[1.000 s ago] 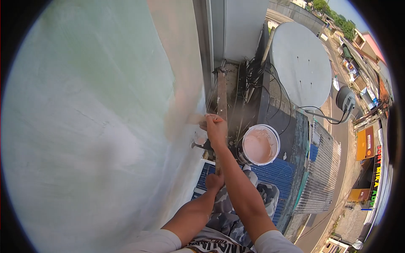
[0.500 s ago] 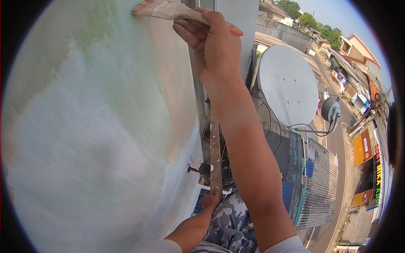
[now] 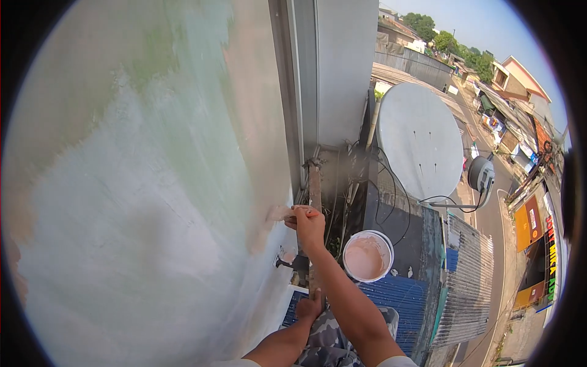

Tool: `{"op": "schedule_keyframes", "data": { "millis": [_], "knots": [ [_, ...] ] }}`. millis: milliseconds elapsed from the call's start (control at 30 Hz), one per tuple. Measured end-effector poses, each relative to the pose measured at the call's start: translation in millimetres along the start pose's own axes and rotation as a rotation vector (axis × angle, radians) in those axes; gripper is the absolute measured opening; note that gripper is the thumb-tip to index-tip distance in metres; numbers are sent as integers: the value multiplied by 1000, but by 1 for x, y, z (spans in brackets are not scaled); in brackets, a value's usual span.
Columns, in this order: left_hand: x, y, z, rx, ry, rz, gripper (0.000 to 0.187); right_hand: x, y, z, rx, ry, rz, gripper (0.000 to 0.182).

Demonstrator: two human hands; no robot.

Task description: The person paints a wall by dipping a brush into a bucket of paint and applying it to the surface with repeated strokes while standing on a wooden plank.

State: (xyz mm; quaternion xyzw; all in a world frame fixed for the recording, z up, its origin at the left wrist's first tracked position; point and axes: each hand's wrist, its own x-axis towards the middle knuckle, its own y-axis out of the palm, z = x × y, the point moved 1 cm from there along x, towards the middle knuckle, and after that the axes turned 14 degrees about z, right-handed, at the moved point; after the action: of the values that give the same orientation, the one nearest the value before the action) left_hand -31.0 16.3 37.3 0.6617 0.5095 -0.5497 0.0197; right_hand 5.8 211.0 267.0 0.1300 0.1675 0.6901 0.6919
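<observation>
My right hand (image 3: 309, 230) is closed round the handle of a paintbrush (image 3: 280, 213), and its bristles touch the wall (image 3: 183, 244) near the wall's right edge. The wall carries streaky patches of white, pale green and pinkish paint. Lower down, my left hand (image 3: 309, 307) grips a narrow wooden plank (image 3: 315, 189) that runs upward beside the wall; part of its fingers is hidden. To the right of my right forearm is a white bucket (image 3: 389, 252) with pinkish paint inside.
A dark bracket (image 3: 293, 263) sticks out from the wall close to the plank. A satellite dish (image 3: 420, 140) with loose cables stands to the right. Below lie blue roofing (image 3: 397, 306), corrugated sheets (image 3: 469, 269) and a street (image 3: 494, 244) far down.
My right hand has brought the brush down from high on the wall to its lower right edge. The paint bucket has come into view. My left hand stays on the plank.
</observation>
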Motion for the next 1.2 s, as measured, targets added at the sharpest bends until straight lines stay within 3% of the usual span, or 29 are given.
{"op": "schedule_keyframes", "data": {
  "millis": [133, 233, 333, 433, 500, 567, 667, 767, 900, 1033, 1200],
  "knots": [
    [-4, -5, -9, -8, 0, 8, 94, 11, 69, 182, 145, -375, 142, 25],
    [-12, -5, -10, -6, -4, 19, 94, 26, 115, 309, 314, -724, 380, 30],
    [-11, -12, -10, 0, -1, 9, 94, 36, 152, 381, 455, -807, 437, 27],
    [-10, -8, -10, -20, -6, 17, 95, 42, 163, 387, 528, -739, 450, 23],
    [-8, -6, -9, -28, -2, 28, 96, 48, 148, 343, 414, -697, 444, 32],
    [-9, -8, -9, -25, 7, 42, 97, 40, 120, 286, 457, -564, 392, 30],
    [-7, -6, -9, 6, -20, 15, 98, 21, 59, 210, 160, -295, 202, 27],
    [0, -2, -6, 28, -46, 70, 99, 28, 40, 205, -43, -188, 170, 24],
    [-2, -2, -5, 1, -34, 39, 101, 27, 116, 326, -259, -408, 278, 28],
    [-5, -6, -6, 9, -34, 58, 100, 26, 183, 466, -8, -770, 410, 24],
    [5, 2, -1, 7, -5, 67, 100, 30, 196, 484, 315, -794, 494, 25]
  ]
}}
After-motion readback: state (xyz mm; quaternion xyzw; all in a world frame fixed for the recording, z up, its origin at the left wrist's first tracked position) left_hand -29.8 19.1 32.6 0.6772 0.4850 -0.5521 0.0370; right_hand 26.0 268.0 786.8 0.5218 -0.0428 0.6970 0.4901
